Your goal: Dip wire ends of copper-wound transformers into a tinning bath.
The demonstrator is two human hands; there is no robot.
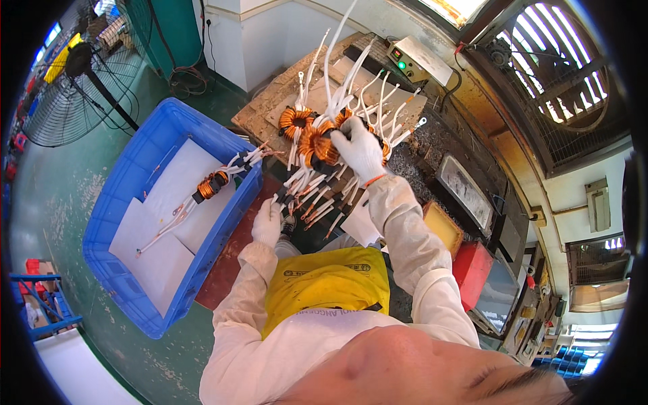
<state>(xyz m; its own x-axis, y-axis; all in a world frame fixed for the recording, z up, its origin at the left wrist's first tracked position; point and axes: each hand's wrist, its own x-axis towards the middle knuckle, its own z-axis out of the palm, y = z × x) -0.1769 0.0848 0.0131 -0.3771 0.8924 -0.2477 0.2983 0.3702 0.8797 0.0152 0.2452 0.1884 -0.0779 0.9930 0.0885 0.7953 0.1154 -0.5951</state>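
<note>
Head view: I see right hand [360, 150] curled around copper-wound coil [318, 143] at worktable [258, 110] edge, second coil [295, 121] just beside it. Left hand [267, 223] at white leads [295, 178] below; whether it grips them, I cannot tell. Another coil [213, 184] lies in blue bin [113, 199], on person's left.

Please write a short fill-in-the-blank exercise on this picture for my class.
The left hand and right hand wear white ____.
The coil at the right hand is wound with copper-coloured ____.
The large bin is coloured ____.
The round lamp on the control box glows ____.
Missing words: gloves; wire; blue; green.
</note>
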